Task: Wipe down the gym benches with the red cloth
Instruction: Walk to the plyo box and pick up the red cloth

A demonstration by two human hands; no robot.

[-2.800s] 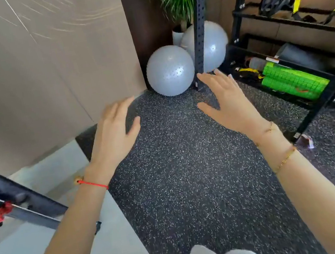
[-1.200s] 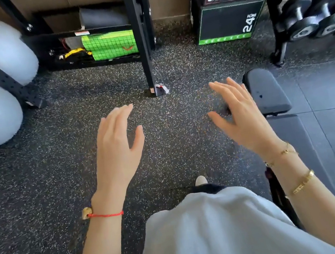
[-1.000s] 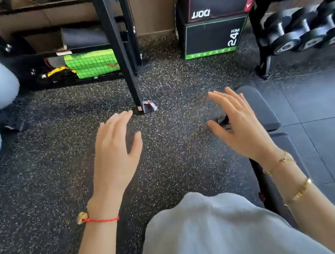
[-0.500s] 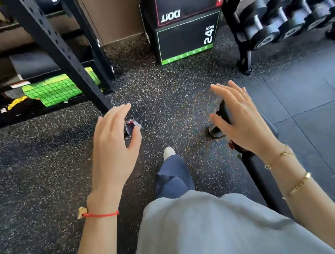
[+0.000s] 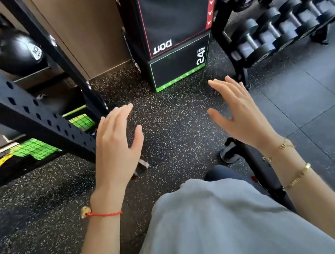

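**Plainly, both of your hands were empty above the gym floor**

Your fingers were straight and loosely spread, holding nothing. Your left hand (image 5: 118, 144) floated palm down over the speckled rubber floor (image 5: 173, 125), a red string bracelet (image 5: 103, 214) at its wrist. Your right hand (image 5: 238, 114) hung level with it, well apart, thumb out toward the middle, with two gold bracelets (image 5: 294, 176) on the forearm. Under your right wrist, a black frame bar (image 5: 256, 167) ran down past your grey shirt (image 5: 214, 230); whether it was part of a bench I cannot tell. The red cloth showed nowhere in the head view. Farther out, a black plyo box (image 5: 173, 25) marked 24 INCH stood straight ahead. To its right a rack of dumbbells (image 5: 288, 4) climbed away. To the left, a perforated black rack upright (image 5: 12, 102) slanted across, with a kettlebell (image 5: 12, 51) on a shelf behind it and a green foam roller (image 5: 36, 147) low beneath.
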